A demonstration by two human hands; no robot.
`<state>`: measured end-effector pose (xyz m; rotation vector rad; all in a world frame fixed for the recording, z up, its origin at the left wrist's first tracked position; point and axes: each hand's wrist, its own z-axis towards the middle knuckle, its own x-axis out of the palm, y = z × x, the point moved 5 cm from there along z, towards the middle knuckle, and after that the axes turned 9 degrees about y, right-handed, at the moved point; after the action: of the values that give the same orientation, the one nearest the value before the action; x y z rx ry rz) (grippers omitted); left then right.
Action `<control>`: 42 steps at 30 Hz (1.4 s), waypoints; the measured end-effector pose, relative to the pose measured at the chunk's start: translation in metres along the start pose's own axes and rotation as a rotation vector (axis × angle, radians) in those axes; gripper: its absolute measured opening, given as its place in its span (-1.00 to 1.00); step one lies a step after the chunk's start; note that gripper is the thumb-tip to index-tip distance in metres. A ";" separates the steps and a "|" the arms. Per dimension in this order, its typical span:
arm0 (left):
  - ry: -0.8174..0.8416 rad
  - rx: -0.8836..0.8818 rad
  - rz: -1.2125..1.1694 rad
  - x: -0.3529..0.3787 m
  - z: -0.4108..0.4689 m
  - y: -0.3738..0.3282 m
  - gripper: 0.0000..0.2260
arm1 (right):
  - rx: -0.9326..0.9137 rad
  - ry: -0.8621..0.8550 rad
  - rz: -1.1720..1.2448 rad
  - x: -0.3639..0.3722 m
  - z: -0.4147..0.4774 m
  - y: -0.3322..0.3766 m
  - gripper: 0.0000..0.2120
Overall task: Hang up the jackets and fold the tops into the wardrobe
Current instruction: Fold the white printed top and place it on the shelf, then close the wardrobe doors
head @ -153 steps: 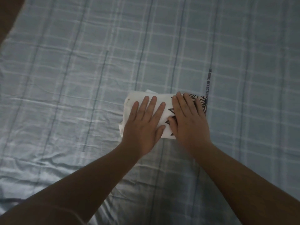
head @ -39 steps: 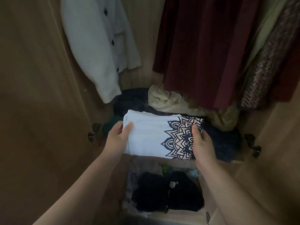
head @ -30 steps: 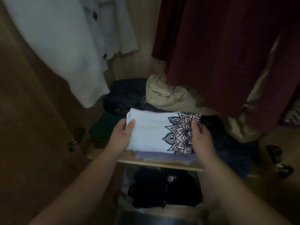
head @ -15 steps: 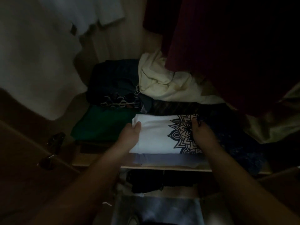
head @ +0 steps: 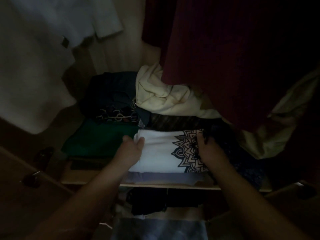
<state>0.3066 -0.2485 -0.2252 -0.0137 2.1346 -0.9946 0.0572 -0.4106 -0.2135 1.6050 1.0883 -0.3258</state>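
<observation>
I am reading the placement step as nearly finished. The folded white top (head: 161, 153) is lying on a lavender folded piece (head: 164, 177) at the front edge of the wardrobe shelf (head: 93, 180), about midway along it, with its dark mandala print toward the right end. The left hand (head: 131, 149) is pinching the top's left edge, thumb on the upper face; the right hand (head: 209, 151) is curling its fingers over the printed right end; both are gripping the top, so release is not yet done. In my judgement, what is remaining for this item is letting go and drawing the arms out; I am seeing no unfolded tops or unhung jackets in this view, so I cannot tell how much of the whole task is outstanding.

Count, as far as the dim light is allowing:

- one white top in hand; two hands
- one white buttoned jacket (head: 34, 58) hanging at the upper left; one maroon garment (head: 225, 58) hanging at the upper right
- one green folded piece (head: 97, 139) just beside the top, toward the shelf's front left corner
- one cream crumpled garment (head: 164, 97) toward the rear edge
- one dark pile (head: 110, 90) at the rear left, whose pieces I cannot separate
- dark clothes (head: 164, 200) on the level below, number unclear
</observation>
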 end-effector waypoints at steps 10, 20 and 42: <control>-0.078 0.589 0.831 0.059 -0.040 -0.029 -0.38 | -0.654 -0.087 -0.726 0.051 -0.027 0.029 -0.39; -0.044 0.443 0.943 0.065 -0.038 -0.029 -0.42 | -0.605 -0.022 -0.740 0.051 -0.026 0.024 -0.33; 0.097 0.830 0.740 0.109 -0.379 0.009 -0.43 | -0.318 -0.451 -0.480 -0.027 -0.406 -0.134 -0.50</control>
<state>-0.0126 -0.0295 -0.1476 1.1460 1.4404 -1.3159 -0.1930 -0.0716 -0.1375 0.9154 1.0923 -0.7529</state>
